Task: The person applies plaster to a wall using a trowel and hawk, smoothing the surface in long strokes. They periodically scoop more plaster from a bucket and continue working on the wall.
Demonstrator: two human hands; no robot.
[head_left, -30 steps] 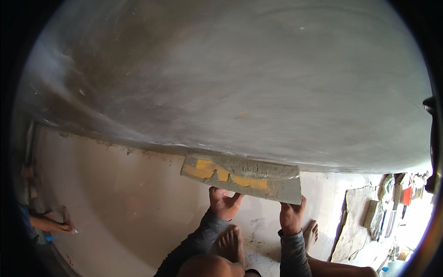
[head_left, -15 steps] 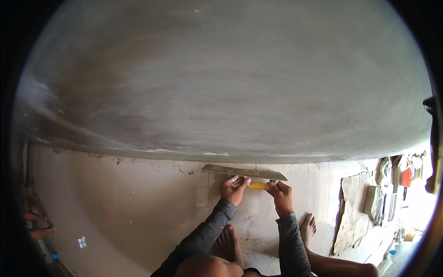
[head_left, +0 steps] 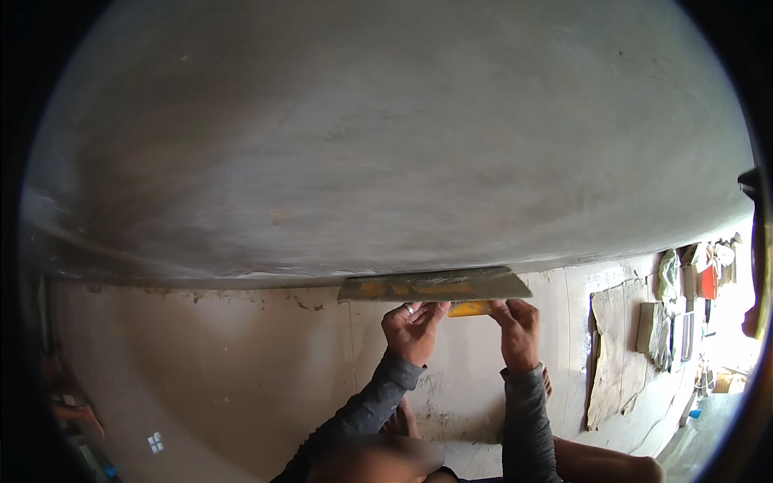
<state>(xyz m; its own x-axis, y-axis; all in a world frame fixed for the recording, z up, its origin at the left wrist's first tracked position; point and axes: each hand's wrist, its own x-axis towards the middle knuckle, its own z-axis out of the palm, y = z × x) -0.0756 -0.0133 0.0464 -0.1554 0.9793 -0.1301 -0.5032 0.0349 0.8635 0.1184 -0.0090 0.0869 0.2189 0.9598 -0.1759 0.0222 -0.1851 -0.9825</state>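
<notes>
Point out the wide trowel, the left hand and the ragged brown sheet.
Trowel (head_left: 433, 286): head view, middle of the blade.
Left hand (head_left: 412, 332): head view, middle of the hand.
Brown sheet (head_left: 618, 350): head view, middle of its face.

The camera is sitting on the person's head, as the left one of a pair, and is looking down and forward at the trowel (head_left: 451, 286) from quite near. The grey wall (head_left: 403, 161) is filling the part above the trowel, and the pale floor (head_left: 266, 346) is spreading below it, where the forearms (head_left: 528, 423) are also showing. The fisheye lens is bending the wall's foot on both sides of the trowel, and darkness is rounding the corners farthest from it.
</notes>
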